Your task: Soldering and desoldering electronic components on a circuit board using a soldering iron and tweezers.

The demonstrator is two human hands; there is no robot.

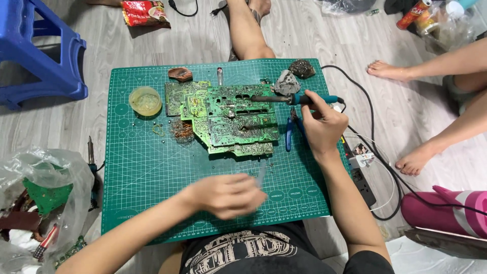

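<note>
The right hand (320,127) grips a blue-handled soldering iron (297,99), its tip on the green circuit boards (228,119) at the mat's centre. At six o'clock from the boards, the blurred left hand (225,195) pinches a thin clear strip (261,173) over the green cutting mat (147,177).

1. We are sitting on the grey wood-look floor (152,45) of a home, turned into a makeshift electronics repair spot.
2. We work on a green cutting mat (147,172) laid on the floor, with bare circuit boards (228,119) and a soldering iron (294,99) (cord trailing to a power strip (362,180)).
3. Around us: a blue plastic stool (40,56), snack packets (144,12), another person's bare feet (388,71).
</note>
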